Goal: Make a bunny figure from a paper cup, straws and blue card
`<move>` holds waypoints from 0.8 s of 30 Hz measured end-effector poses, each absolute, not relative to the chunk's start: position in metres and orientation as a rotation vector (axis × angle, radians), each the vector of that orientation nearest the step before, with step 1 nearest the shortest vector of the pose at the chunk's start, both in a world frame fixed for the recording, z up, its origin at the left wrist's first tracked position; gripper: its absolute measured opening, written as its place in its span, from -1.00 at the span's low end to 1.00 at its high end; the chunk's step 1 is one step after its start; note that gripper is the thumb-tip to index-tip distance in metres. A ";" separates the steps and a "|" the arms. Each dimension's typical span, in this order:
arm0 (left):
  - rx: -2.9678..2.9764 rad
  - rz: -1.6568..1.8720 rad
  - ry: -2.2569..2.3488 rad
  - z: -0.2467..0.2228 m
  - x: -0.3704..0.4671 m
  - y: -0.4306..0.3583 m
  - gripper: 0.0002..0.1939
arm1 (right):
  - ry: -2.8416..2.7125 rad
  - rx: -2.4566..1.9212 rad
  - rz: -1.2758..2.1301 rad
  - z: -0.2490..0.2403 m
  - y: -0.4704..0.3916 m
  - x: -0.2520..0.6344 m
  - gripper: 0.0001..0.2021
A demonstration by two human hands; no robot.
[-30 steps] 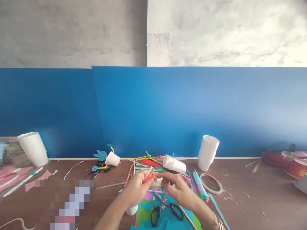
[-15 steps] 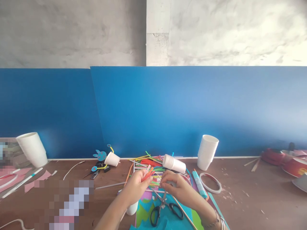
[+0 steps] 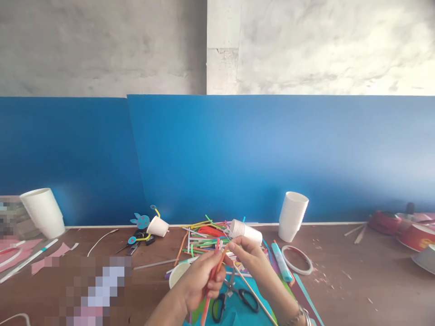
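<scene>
Several orange and red straws (image 3: pixel 207 305) are wrapped in the fingers of my left hand (image 3: pixel 204 277), their upper ends rising past the thumb. My right hand (image 3: pixel 250 259) is closed, its fingertips pinching near the top of an orange straw at the bundle. Below the hands, black-handled scissors (image 3: pixel 251 300) lie spread on blue paper (image 3: pixel 238 314), with a thin wooden stick (image 3: pixel 253 292) beside them. A white cup (image 3: pixel 177 273) stands left of my left hand. Behind the hands is a pile of coloured straws (image 3: pixel 200 242).
A toppled cup stack (image 3: pixel 251 234) lies by the straws. Upright cup stacks stand at right (image 3: pixel 293 216) and far left (image 3: pixel 44 213). Right of my hands are a blue tube (image 3: pixel 281 261) and a tape ring (image 3: pixel 297 260). A blue panel (image 3: pixel 272 158) borders the table's back.
My left hand has turned and moved right and down, so the straws now stand more upright. My right hand has come up to the straws' upper ends. More of the white cup shows.
</scene>
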State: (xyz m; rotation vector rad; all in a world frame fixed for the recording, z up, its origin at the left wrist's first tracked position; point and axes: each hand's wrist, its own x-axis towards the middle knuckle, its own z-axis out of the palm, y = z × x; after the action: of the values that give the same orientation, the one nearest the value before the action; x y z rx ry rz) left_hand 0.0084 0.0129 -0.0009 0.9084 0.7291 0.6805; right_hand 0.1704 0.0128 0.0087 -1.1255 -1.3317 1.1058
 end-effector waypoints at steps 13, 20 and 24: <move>0.962 0.679 0.677 -0.010 0.020 0.005 -0.51 | -1.228 -0.998 1.345 -0.002 0.018 0.165 -0.55; 0.988 0.638 0.657 -0.011 0.018 0.006 -0.54 | -1.315 -1.030 1.276 -0.002 0.018 0.167 -0.56; 0.985 0.707 0.722 -0.005 0.014 0.009 -0.53 | -1.309 -1.151 1.064 0.005 0.017 0.176 -0.53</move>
State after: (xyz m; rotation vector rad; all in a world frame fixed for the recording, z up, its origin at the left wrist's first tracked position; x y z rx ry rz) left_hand 0.0144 0.0094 -0.0050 0.9851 0.7217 0.7072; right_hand 0.1759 0.0172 0.0054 -1.1512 -1.3085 1.0640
